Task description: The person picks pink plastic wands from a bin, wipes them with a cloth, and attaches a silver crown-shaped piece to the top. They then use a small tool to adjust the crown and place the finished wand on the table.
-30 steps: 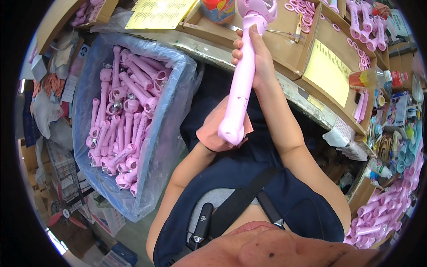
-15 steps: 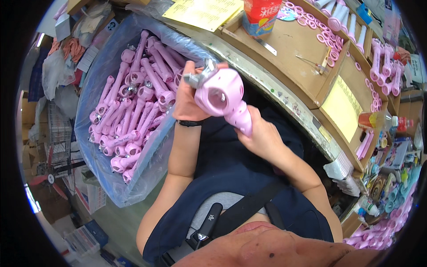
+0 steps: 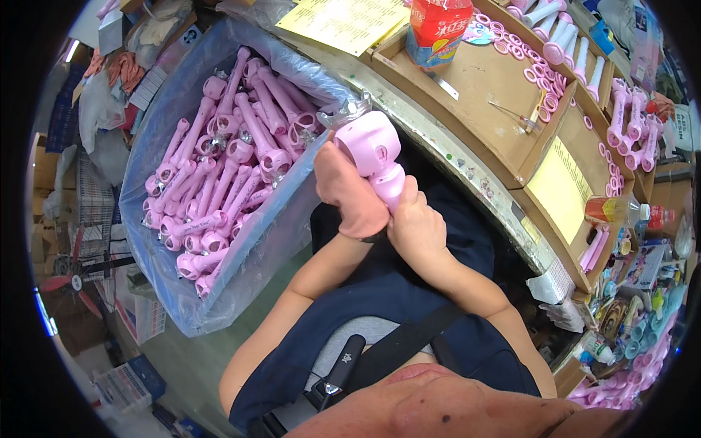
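A pink plastic toy wand (image 3: 371,142) with a hollow round head and a silver crown piece (image 3: 349,111) on top is raised in front of me, tilted up to the left. My right hand (image 3: 418,228) is closed around its handle, low down. Along the left side of the wand's head and neck lies my left hand (image 3: 350,193) in a salmon-coloured glove. Its fingers are hidden or merged in the glove's outline, so their grip does not show.
At left stands a large bin lined with blue plastic (image 3: 252,274), holding several similar pink wands (image 3: 237,150). A workbench edge (image 3: 467,164) runs along the right, with cardboard trays (image 3: 482,120), pink rings (image 3: 544,80), a red-labelled bottle (image 3: 438,33), a screwdriver (image 3: 515,115) and yellow sheets (image 3: 561,186).
The wand has turned, so its head's opening faces more to the left. My left hand has moved down from behind the crown to the wand's left side. My right hand keeps the handle.
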The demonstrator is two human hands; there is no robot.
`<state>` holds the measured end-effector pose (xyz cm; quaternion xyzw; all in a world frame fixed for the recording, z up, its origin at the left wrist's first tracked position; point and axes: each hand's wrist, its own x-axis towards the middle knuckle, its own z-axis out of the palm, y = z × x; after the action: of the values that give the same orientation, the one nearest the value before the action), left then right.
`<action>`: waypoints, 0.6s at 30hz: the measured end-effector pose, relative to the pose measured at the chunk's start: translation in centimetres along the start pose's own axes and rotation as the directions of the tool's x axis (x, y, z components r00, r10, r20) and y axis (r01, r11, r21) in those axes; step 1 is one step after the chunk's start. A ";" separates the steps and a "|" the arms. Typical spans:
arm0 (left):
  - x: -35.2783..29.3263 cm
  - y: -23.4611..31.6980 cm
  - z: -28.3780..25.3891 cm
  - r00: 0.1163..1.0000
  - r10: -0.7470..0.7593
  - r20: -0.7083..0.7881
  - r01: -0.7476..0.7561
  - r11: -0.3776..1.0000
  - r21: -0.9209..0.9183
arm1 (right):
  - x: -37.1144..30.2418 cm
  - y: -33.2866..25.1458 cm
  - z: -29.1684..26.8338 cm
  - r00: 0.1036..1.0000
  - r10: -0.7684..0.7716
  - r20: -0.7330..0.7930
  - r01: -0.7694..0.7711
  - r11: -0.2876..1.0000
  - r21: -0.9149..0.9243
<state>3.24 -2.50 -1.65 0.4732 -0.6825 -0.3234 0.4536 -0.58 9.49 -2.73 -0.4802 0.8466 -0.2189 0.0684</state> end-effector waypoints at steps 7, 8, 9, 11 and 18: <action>3.7 -3.3 -1.9 0.554 0.023 0.832 0.832 0.028 -0.554 | 1.4 3.3 -0.8 0.961 -0.263 0.086 0.143 0.738 0.660; 4.1 -3.4 -2.1 0.454 0.066 0.888 0.889 -0.103 -0.447 | 1.6 3.8 -1.0 0.934 -0.228 0.277 -0.070 0.640 0.765; 4.4 -3.3 -2.2 0.458 0.026 0.888 0.884 -0.120 -0.452 | 1.8 4.3 -1.0 0.860 -0.221 0.460 -0.294 0.521 0.801; 4.1 -2.6 -2.2 0.425 0.053 0.904 0.897 -0.162 -0.412 | 1.9 5.1 -0.7 0.715 -0.334 0.614 -0.570 0.229 0.789; 3.1 -1.8 -1.4 0.507 -0.070 0.859 0.852 -0.111 -0.512 | 1.8 6.1 1.8 0.519 -0.721 0.459 -0.852 -0.390 0.350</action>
<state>4.72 -6.02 -1.70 0.1580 -0.1537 -0.9472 0.2330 -5.73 10.11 -6.85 -0.0829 0.0793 -0.5234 0.8444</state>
